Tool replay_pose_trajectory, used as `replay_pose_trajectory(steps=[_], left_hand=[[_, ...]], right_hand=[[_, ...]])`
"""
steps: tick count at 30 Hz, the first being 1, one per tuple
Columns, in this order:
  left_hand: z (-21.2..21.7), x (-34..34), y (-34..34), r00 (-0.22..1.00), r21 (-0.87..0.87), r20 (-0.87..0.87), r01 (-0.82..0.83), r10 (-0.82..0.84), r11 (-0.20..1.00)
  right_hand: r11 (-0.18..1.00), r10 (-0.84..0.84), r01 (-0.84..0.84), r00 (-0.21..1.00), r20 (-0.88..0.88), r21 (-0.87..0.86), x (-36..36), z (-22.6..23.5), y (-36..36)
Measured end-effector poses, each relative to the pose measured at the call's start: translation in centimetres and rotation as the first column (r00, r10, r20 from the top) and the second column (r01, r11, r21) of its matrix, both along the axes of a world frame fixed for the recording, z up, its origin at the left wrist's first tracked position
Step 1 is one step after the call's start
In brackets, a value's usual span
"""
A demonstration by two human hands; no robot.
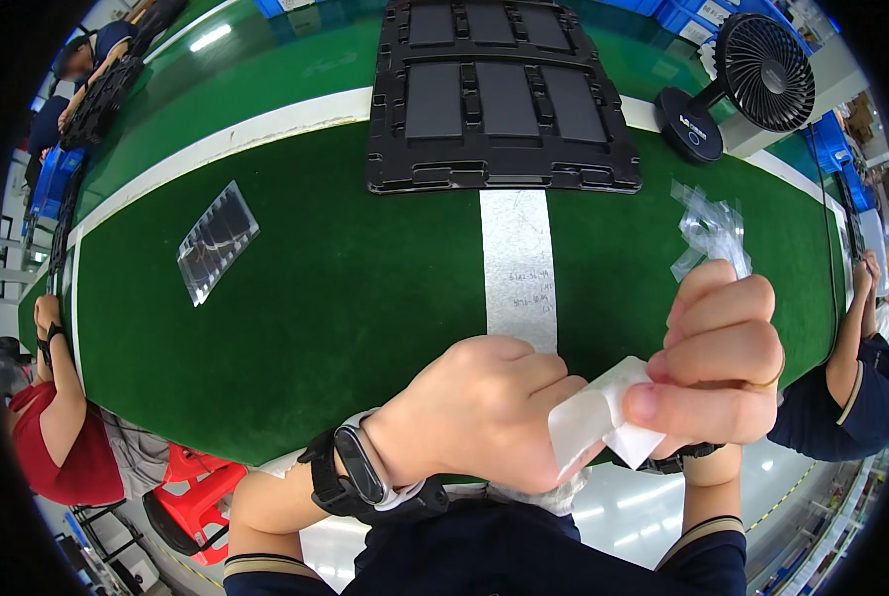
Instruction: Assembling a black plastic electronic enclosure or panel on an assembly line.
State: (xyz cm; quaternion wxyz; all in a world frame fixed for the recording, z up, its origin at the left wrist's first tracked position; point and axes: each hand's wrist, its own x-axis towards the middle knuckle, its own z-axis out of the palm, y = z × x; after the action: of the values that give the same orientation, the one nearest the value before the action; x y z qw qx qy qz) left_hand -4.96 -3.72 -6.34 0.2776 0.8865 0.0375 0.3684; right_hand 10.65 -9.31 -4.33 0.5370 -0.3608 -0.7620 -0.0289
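Observation:
A small, folded piece of white, slightly see-through film (588, 419) is between my hands, close to my body. My right hand (721, 358) pinches it between thumb and fingers at its right side. Against its left edge is my left hand (484, 409), curled closed with the back turned up. The film and the hand itself cover those left fingertips, so what they grip is hidden. Beyond my right hand lies a loose pile of clear plastic strips (711, 234). A flat, dark rectangular piece in clear film (218, 242) rests on the green mat (305, 328) at left.
A black moulded tray (504, 169) with dark flat panels in its pockets lies at the far middle. A black desk fan (698, 124) stands at far right. Other people work at both sides. A red stool (198, 502) is below the left table edge.

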Motion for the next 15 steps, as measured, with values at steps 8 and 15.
replay_pose_trajectory(steps=[8,15], left_hand=[[-0.5,0.4,-1.0,0.995,0.024,0.101,0.014,-0.017,1.0],[0.5,-0.5,-0.8,0.996,0.318,0.017,0.074,-0.084,0.945]], right_hand=[[0.987,-0.16,0.159,0.986,-0.049,-0.021,0.0,0.2,-0.1],[0.982,-0.15,0.156,0.987,0.065,-0.109,1.1,0.7,-0.3]])
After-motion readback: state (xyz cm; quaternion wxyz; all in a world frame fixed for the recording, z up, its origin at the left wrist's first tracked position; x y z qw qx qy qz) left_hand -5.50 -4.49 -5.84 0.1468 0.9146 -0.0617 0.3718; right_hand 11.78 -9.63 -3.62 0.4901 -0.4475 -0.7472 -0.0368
